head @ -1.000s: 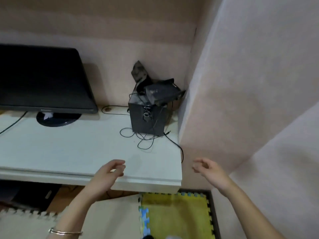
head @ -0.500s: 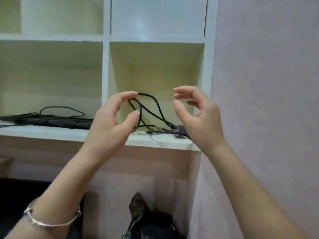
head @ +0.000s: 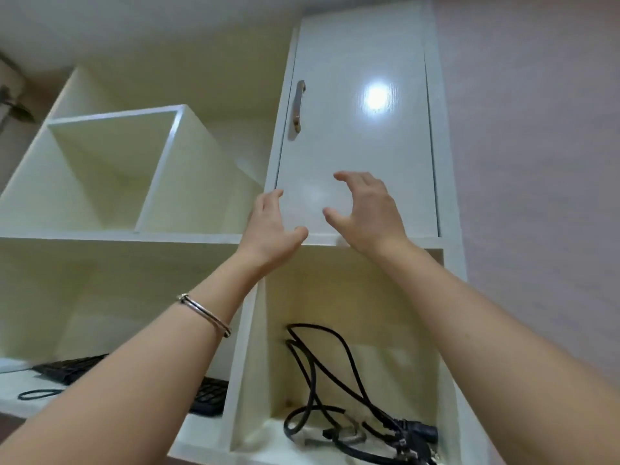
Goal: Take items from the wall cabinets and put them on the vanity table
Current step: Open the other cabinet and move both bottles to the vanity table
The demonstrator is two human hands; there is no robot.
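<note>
A white wall cabinet door point(head: 359, 135) is closed, with a metal handle point(head: 298, 105) near its left edge. My left hand point(head: 271, 226) is raised at the door's lower left corner, fingers apart, holding nothing. My right hand point(head: 365, 213) hovers in front of the door's lower part, fingers spread and curled, empty. Below the door, an open compartment holds a tangle of black cables point(head: 339, 391). A black keyboard point(head: 73, 367) lies on the shelf to the left, partly hidden by my left forearm.
Open empty white shelf compartments point(head: 110, 169) fill the upper left. A pinkish wall point(head: 536, 162) runs along the right side of the cabinet. A thin black cord loop point(head: 37, 394) lies on the lower left shelf.
The view has tilted up from the desk to the wall cabinets. Both hands rose from the cable compartment to the closed door above it.
</note>
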